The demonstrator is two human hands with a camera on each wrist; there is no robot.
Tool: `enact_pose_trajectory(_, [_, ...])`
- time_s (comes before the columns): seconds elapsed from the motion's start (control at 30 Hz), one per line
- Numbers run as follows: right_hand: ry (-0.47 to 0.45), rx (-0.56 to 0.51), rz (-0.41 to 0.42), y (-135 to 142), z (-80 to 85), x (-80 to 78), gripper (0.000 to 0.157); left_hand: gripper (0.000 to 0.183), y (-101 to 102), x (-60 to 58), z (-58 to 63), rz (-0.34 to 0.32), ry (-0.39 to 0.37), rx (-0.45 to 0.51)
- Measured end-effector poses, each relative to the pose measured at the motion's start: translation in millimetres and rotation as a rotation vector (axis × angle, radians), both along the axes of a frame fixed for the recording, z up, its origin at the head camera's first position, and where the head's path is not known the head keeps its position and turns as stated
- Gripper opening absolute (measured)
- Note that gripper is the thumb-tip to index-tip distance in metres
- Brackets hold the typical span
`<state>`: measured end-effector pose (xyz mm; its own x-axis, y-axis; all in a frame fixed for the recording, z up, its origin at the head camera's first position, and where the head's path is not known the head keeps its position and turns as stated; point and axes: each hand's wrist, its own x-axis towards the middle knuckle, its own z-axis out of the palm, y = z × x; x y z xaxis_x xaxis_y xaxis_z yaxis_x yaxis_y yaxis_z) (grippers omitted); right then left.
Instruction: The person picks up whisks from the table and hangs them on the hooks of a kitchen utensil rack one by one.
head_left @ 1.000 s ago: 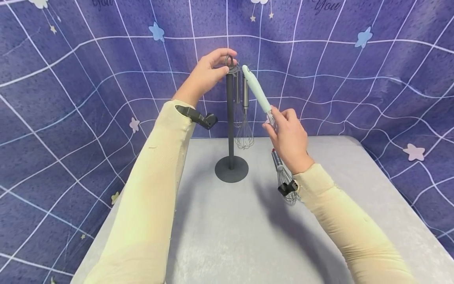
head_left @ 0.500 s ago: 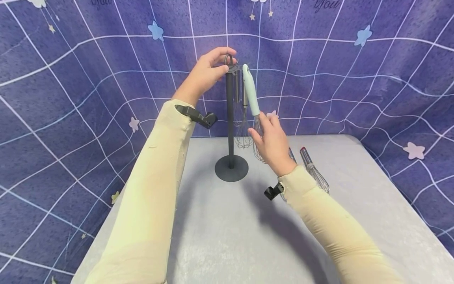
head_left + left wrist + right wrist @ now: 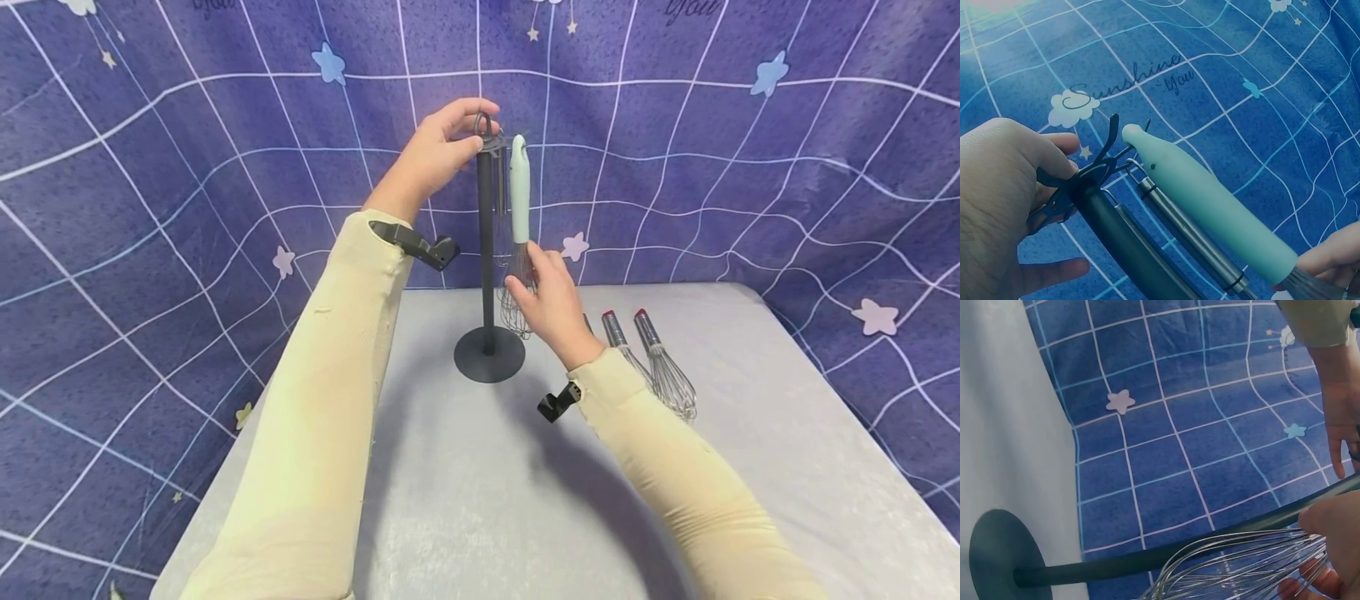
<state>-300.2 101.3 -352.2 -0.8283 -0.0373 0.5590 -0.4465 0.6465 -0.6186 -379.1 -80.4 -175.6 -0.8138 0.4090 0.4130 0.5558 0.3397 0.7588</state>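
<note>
My left hand (image 3: 438, 158) grips the top of a dark utensil stand (image 3: 487, 250), thumb and fingers about its ring of hooks. Low on a whisk with a mint-green handle (image 3: 520, 196), my right hand (image 3: 553, 304) pinches the wires just under the handle. The whisk stands nearly upright, its handle end close to a hook on the stand's right side. In the left wrist view, steel-handled whisks hang behind it, one with a plain steel handle (image 3: 1191, 234). Wire loops (image 3: 1229, 559) spread below my right fingers in the right wrist view.
Several steel whisks with red-tipped handles lie on the grey tabletop to the right, one whisk (image 3: 667, 375) in full sight and others partly behind my right arm. The stand's round base (image 3: 489, 367) rests on the table (image 3: 450, 483). A blue patterned cloth (image 3: 675, 167) hangs behind.
My right hand has moved left, bringing the mint-handled whisk from a slant to nearly upright beside the stand. More of the whisks on the table now show. My left hand has stayed on the stand.
</note>
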Motion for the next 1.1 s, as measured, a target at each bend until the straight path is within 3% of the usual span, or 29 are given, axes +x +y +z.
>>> enact_pose_trajectory(0.27, [0.015, -0.071, 0.022, -1, -7.9, -5.5, 0.062, 0.042, 4, 12.4, 6.2, 0.013, -0.010, -0.016])
enact_pose_trajectory(0.63, [-0.008, -0.163, 0.071, 5, -21.5, -5.9, 0.062, 0.042, 3, 2.4, 2.3, 0.017, 0.001, -0.013])
enact_pose_trajectory(1.1, [-0.025, -0.279, 0.057, 18, -57.4, -2.0, 0.060, 0.042, 1, 0.3, 0.9, 0.008, -0.008, -0.007])
